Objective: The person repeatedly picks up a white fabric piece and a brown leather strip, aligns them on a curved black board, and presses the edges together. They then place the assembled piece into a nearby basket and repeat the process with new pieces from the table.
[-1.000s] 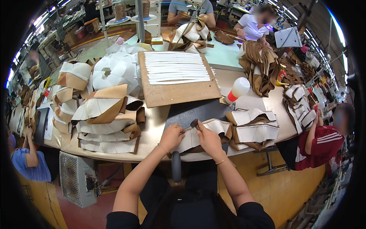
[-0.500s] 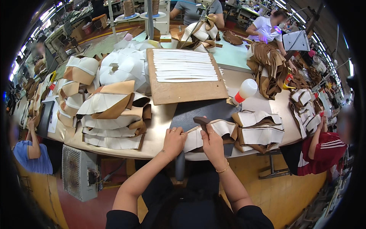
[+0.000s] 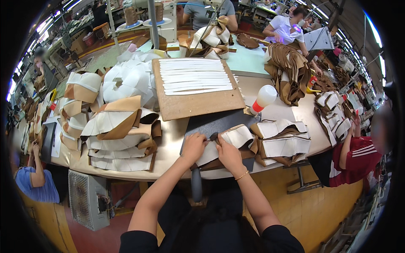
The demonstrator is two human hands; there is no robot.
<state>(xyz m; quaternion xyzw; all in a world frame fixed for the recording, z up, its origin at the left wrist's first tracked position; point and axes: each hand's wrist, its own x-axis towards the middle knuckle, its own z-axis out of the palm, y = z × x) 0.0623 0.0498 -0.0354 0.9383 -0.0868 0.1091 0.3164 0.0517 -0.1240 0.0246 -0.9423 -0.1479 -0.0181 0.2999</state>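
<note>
Beneath the right grip (image 3: pixel 230 156): white panel (image 3: pixel 237 136) (brown-edged).

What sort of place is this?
Probably a leather or fabric sewing workshop, going by the stacked brown-and-white pieces, the brown thread cones and the white strips laid out on a board.

Tool (image 3: pixel 214 136) partly hidden in right hand (image 3: pixel 230 155)

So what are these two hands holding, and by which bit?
The right hand holds a hammer by its handle, near the head. The left hand is at the white-and-brown panel's left end; whether it grips can't be told.
</note>
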